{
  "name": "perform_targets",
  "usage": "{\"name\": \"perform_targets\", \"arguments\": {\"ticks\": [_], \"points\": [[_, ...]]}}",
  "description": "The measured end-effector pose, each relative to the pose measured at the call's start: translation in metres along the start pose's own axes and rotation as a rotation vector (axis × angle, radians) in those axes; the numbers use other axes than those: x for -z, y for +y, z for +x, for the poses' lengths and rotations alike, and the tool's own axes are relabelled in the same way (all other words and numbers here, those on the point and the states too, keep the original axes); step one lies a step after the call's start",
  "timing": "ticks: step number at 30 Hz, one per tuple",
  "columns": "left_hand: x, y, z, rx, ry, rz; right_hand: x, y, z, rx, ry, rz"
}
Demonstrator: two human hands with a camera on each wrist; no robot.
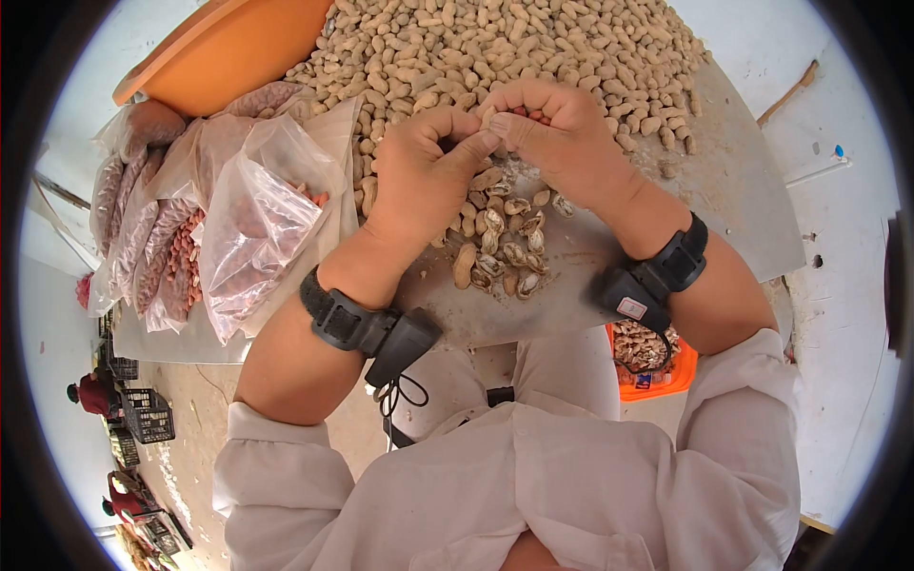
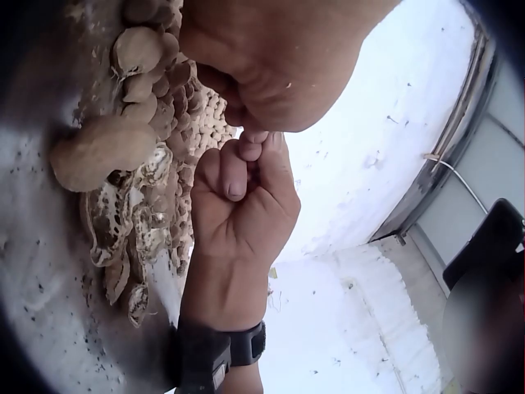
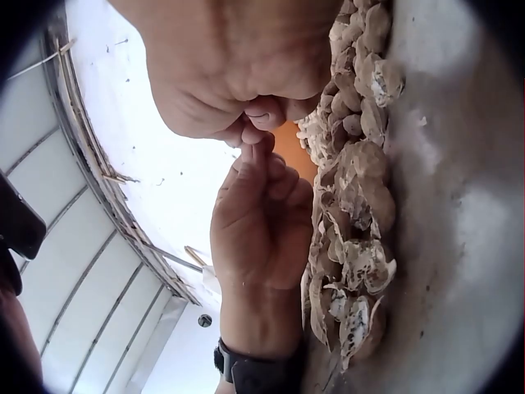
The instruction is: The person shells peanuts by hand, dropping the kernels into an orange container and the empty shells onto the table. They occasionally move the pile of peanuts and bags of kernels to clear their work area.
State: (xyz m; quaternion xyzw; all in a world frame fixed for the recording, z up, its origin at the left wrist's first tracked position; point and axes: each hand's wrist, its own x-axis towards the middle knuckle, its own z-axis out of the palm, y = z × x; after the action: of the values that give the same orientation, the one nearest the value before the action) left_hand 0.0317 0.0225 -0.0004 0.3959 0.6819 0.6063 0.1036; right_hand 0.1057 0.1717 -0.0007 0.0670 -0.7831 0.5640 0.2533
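Observation:
My left hand (image 1: 419, 171) and right hand (image 1: 571, 143) meet fingertip to fingertip over the near side of the peanut heap. Between the thumbs and fingers they pinch a peanut (image 1: 489, 118), mostly hidden by the fingertips. Several red kernels (image 1: 535, 115) show in the curled fingers of the right hand. Just below the hands, split empty shells (image 1: 514, 249) lie on the grey tabletop (image 1: 571, 309) with a few whole peanuts. In the left wrist view the right hand (image 2: 238, 209) faces the camera, and its fingertips touch the left ones.
The large heap of unshelled peanuts (image 1: 514, 43) covers the far side of the table. Plastic bags of red kernels (image 1: 262, 209) stand at left, beside an orange basin (image 1: 228, 57). An orange basket (image 1: 655, 381) with shell pieces sits low at right. Black crates (image 1: 148, 415) are on the floor.

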Motion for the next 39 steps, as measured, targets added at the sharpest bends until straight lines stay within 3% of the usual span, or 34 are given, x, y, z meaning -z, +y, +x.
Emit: {"name": "perform_targets", "arguments": {"ticks": [4,7,13,19,25,31,34,39], "points": [[-0.001,0.005,-0.001,0.038,0.018,-0.051,-0.004,-0.007,-0.003,-0.026,0.031,0.069],[-0.001,0.006,0.000,0.018,0.049,-0.098,-0.005,-0.013,-0.004,-0.162,0.032,0.211],[-0.004,-0.004,0.001,-0.052,0.046,-0.273,-0.008,-0.011,-0.006,-0.166,0.027,0.601],[-0.007,-0.003,0.000,-0.039,0.046,-0.351,-0.013,-0.012,-0.007,-0.165,0.081,0.697],[-0.009,-0.002,0.000,0.052,-0.005,-0.553,-0.015,-0.011,-0.008,-0.159,0.119,0.735],[-0.007,-0.001,0.003,0.254,-0.004,-0.820,-0.013,-0.008,-0.007,-0.185,0.093,0.782],[-0.006,-0.006,0.004,0.242,-0.044,-0.850,-0.015,-0.002,-0.005,-0.193,0.107,0.828],[-0.008,-0.001,0.002,0.109,0.061,-0.507,-0.017,-0.004,-0.004,-0.297,0.117,0.895]]}}
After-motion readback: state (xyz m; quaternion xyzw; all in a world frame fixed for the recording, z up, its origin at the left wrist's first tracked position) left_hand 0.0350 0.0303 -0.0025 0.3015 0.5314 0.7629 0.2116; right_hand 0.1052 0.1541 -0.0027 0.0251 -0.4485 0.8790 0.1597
